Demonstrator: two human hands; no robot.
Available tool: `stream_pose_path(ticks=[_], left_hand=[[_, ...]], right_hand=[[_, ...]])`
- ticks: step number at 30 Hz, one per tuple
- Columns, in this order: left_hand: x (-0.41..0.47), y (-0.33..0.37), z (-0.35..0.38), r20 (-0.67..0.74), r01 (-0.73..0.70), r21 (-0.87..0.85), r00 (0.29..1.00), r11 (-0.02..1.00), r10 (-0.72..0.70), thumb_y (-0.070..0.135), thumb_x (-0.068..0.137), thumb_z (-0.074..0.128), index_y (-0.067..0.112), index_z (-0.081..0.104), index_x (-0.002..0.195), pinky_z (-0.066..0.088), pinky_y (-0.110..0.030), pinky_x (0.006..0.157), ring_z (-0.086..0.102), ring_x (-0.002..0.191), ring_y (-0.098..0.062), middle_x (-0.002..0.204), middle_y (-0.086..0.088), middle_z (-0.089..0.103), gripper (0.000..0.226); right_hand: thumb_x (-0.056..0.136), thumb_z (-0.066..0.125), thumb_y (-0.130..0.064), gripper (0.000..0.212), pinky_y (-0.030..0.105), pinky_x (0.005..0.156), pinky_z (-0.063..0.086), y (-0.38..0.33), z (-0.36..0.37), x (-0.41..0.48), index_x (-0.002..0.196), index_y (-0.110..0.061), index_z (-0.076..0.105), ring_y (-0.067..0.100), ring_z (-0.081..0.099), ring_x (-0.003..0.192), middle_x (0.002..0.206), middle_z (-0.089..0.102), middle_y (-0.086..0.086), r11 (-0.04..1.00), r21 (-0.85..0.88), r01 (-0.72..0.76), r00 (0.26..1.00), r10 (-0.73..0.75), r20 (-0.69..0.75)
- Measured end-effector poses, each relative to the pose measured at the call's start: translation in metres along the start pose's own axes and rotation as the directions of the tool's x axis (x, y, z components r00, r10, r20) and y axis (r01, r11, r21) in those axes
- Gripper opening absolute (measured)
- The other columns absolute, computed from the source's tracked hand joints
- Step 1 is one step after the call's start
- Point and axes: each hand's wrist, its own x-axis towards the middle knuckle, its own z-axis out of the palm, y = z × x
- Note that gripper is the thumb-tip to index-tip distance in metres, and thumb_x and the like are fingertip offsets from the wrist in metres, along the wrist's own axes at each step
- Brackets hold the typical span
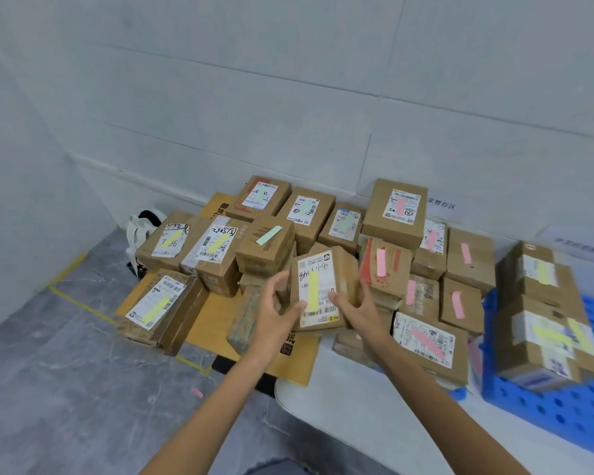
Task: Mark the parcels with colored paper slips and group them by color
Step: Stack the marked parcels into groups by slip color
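1. Both hands are clamped on one parcel point(344, 273). The left hand point(275, 311) has its fingers curled round the left edge and its thumb on the front by the bottom of the label.
2. On the other edge, the right hand point(355, 308) presses its thumb onto the label, and its fingers go behind the box where I cannot see them.
3. That parcel is held up in front of the pile, tilted, with the label facing the person. A yellow slip point(313, 292) runs lengthwise down the label.
4. To the left sit three yellow-marked boxes. Two point(170, 241) point(216, 243) stand side by side at the back, and a third point(158, 305) lies nearer on a cardboard sheet point(216, 323).
5. Behind the held parcel are the green-marked boxes point(304, 207), close together near the wall. One of them point(268, 234) sits nearer the front, its slip lying at an angle.
6. Just to the right is the pink-marked cluster point(380, 262), stacked and touching, with a taller box point(400, 204) on top at the back and a flat one point(427, 342) nearest.
7. On the far right, two more yellow-marked boxes point(542, 272) point(549, 334) are stacked on a blue pallet point(546, 409), well apart from the yellow ones on the left.
8. A white bag point(139, 231) sits behind the left boxes.
9. One loose pink slip point(197, 392) lies on the grey floor point(66, 389), near a yellow tape line point(79, 305).
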Motion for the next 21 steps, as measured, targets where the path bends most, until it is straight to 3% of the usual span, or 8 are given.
stream_pose_path(ticks=[3,7,10,13,16,21], left_hand=[[0.000,0.013,0.002,0.086,0.085,-0.038,0.993,0.996,-0.082,0.031,0.084,0.070,0.039,0.038,0.134,0.043,-0.029,0.102,0.045,0.124,-0.001,0.132,0.018,0.048,0.060],[-0.005,0.035,0.033,0.259,0.116,-0.146,0.963,0.983,-0.076,0.026,0.093,0.057,0.041,0.030,0.142,0.053,-0.019,0.081,0.061,0.111,-0.003,0.129,0.012,0.057,0.059],[-0.002,0.047,0.064,0.275,0.078,-0.175,0.961,0.981,-0.027,0.027,0.092,0.058,0.040,0.028,0.144,0.054,-0.020,0.079,0.063,0.107,-0.002,0.127,0.012,0.058,0.062],[-0.001,0.062,0.104,0.326,0.057,-0.186,0.945,0.981,0.007,0.033,0.090,0.062,0.040,0.030,0.142,0.053,-0.026,0.088,0.059,0.116,-0.007,0.131,0.011,0.057,0.062],[-0.002,0.076,0.151,0.370,0.032,-0.213,0.928,0.976,0.050,0.020,0.093,0.058,0.034,0.034,0.140,0.054,-0.021,0.081,0.059,0.112,-0.001,0.126,0.016,0.057,0.055],[-0.005,0.089,0.231,0.484,0.039,-0.140,0.875,0.989,0.034,0.031,0.091,0.061,0.036,0.037,0.141,0.052,-0.029,0.091,0.057,0.116,-0.007,0.129,0.011,0.056,0.056]], right_hand=[[0.081,0.069,-0.039,0.084,0.035,0.081,0.055,-0.006,-0.018,-0.009,0.149,-0.032,0.020,0.021,0.066,0.104,0.131,0.058,0.006,0.988,0.149,-0.030,0.998,0.023,0.052],[0.086,0.060,-0.040,0.066,0.035,0.082,0.054,-0.008,-0.041,-0.024,0.145,-0.033,0.032,0.019,0.066,0.105,0.120,0.067,0.000,0.969,0.242,0.044,0.996,-0.062,0.070],[0.095,0.049,-0.038,0.057,0.026,0.081,0.052,-0.015,-0.065,-0.035,0.148,-0.033,0.026,0.015,0.063,0.109,0.127,0.062,0.000,0.971,0.192,0.145,0.989,-0.146,-0.007],[0.096,0.046,-0.040,0.059,0.025,0.084,0.051,-0.024,-0.103,-0.045,0.148,-0.040,0.019,0.013,0.062,0.111,0.130,0.060,-0.003,0.967,0.167,0.193,0.981,-0.184,-0.066],[0.095,0.047,-0.045,0.061,0.036,0.093,0.051,-0.026,-0.147,-0.054,0.148,-0.044,0.016,0.012,0.062,0.111,0.130,0.060,-0.007,0.959,0.184,0.217,0.971,-0.193,-0.138],[0.084,0.054,-0.058,0.075,0.043,0.099,0.049,-0.016,-0.224,-0.067,0.147,-0.046,0.015,0.011,0.061,0.113,0.135,0.056,-0.007,0.957,0.206,0.203,0.961,-0.154,-0.232]])
